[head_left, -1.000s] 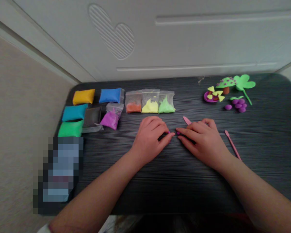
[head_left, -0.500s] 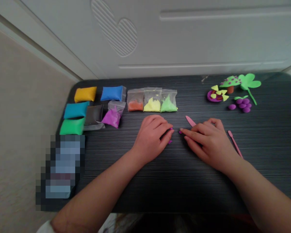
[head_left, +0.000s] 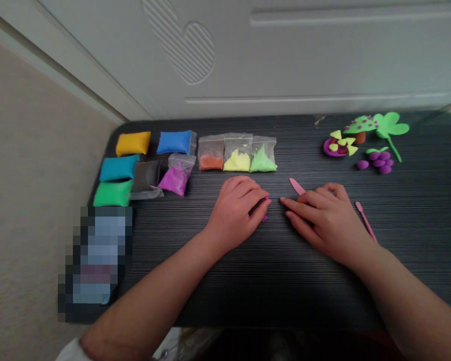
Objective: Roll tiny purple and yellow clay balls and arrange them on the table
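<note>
- Fingertips of the left hand and right hand have drawn apart since one second ago, when they nearly met.
- Left grip: thumb and forefinger close together beside two bits of purple clay, one at the forefinger's tip, one by the thumb; whether either is pinched, I cannot tell.
- Right grip: released, thumb and forefinger parted.
- Room: a gap of tabletop between the fingertips; a broad strip between the forearms reaches the near edge of the black table. Far edge borders a white panel.
- Clay packets: nine, left and beyond the left hand.
- Pink tools: two, one partly hidden by the right hand, one beside its wrist.
- Models, far right: four, namely dish, mushroom, leaf form, grape cluster; one purple ball beside the cluster.
</note>
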The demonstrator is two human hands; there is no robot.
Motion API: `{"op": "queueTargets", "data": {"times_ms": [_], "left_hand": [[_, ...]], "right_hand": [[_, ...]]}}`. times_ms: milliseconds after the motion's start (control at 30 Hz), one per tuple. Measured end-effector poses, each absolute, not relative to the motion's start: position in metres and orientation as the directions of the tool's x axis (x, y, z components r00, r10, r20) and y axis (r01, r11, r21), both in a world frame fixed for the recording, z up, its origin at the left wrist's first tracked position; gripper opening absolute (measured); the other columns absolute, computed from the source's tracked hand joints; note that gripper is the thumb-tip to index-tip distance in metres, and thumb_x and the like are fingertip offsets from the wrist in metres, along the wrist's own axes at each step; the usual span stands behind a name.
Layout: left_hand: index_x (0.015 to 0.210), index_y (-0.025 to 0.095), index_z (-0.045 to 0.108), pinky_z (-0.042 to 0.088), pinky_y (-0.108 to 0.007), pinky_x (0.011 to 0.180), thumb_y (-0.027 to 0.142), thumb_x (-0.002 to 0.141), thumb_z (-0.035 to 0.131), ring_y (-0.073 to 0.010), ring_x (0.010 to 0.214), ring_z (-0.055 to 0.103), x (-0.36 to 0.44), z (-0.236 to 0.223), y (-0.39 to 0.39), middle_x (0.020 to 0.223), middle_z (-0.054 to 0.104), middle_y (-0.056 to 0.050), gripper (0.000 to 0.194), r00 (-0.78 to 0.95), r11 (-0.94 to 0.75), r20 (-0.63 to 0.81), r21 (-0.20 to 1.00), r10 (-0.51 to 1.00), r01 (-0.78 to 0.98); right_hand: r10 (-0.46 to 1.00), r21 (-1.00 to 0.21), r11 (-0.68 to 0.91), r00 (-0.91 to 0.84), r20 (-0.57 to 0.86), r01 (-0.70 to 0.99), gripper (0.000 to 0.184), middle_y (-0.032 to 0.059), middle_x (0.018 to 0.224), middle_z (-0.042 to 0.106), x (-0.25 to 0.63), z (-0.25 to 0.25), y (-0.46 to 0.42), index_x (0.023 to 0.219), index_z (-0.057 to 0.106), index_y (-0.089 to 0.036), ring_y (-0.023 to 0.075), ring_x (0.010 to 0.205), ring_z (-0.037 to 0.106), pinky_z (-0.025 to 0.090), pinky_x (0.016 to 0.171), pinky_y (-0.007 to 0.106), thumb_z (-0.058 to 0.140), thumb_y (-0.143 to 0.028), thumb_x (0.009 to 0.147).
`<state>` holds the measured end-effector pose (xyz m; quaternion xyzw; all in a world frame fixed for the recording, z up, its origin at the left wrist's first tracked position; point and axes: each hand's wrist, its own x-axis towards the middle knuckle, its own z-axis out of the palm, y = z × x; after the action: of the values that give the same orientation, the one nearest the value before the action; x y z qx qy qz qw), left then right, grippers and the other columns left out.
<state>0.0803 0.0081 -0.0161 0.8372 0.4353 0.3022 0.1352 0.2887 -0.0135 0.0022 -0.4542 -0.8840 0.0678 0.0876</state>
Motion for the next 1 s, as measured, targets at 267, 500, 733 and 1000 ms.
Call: {"op": "queueTargets", "data": {"times_ms": [267, 500, 733, 1000], "left_hand": [[0.087, 0.017, 0.062, 0.041, -0.034, 0.089, 0.024, 0.079, 0.055, -0.0157, 0.093, 0.051, 0.0808, -0.0164, 0.0084, 0.088, 0.063, -0.002, 0.013, 0.434, -0.583, 0.392, 0.491, 0.811, 0.647], [0.088, 0.018, 0.062, 0.041, -0.035, 0.09, 0.026, 0.08, 0.053, -0.0166, 0.095, 0.051, 0.0807, -0.0162, 0.0072, 0.089, 0.063, -0.003, 0.014, 0.434, -0.573, 0.375, 0.497, 0.819, 0.652], [0.089, 0.018, 0.062, 0.04, -0.036, 0.09, 0.026, 0.08, 0.053, -0.0168, 0.095, 0.051, 0.0805, -0.016, 0.0073, 0.089, 0.064, -0.003, 0.015, 0.434, -0.568, 0.367, 0.507, 0.823, 0.648], [0.089, 0.018, 0.062, 0.04, -0.036, 0.09, 0.026, 0.081, 0.052, -0.017, 0.096, 0.051, 0.0796, -0.0157, 0.0075, 0.09, 0.064, -0.003, 0.015, 0.44, -0.566, 0.356, 0.501, 0.824, 0.654]], "right_hand": [[0.796, -0.204, 0.605, -0.596, 0.107, 0.77, 0.029, -0.0006, 0.082, 0.061, 0.2859, 0.0029, -0.0134, 0.11, 0.058, -0.029, 0.0167, 0.081, 0.05, 0.027, 0.084, 0.04, 0.044, -0.032, 0.086], [0.82, -0.204, 0.571, -0.563, 0.101, 0.795, 0.03, 0.0007, 0.084, 0.062, 0.2861, 0.0024, -0.0138, 0.111, 0.059, -0.027, 0.0167, 0.08, 0.05, 0.027, 0.083, 0.04, 0.045, -0.032, 0.085], [0.833, -0.2, 0.553, -0.543, 0.108, 0.809, 0.03, 0.0034, 0.085, 0.063, 0.286, 0.0032, -0.0135, 0.111, 0.059, -0.024, 0.0171, 0.078, 0.051, 0.027, 0.082, 0.039, 0.047, -0.031, 0.084], [0.819, -0.193, 0.572, -0.567, 0.084, 0.797, 0.03, 0.0012, 0.085, 0.062, 0.286, 0.0036, -0.0126, 0.111, 0.058, -0.027, 0.0171, 0.079, 0.05, 0.027, 0.083, 0.04, 0.045, -0.033, 0.085]]}}
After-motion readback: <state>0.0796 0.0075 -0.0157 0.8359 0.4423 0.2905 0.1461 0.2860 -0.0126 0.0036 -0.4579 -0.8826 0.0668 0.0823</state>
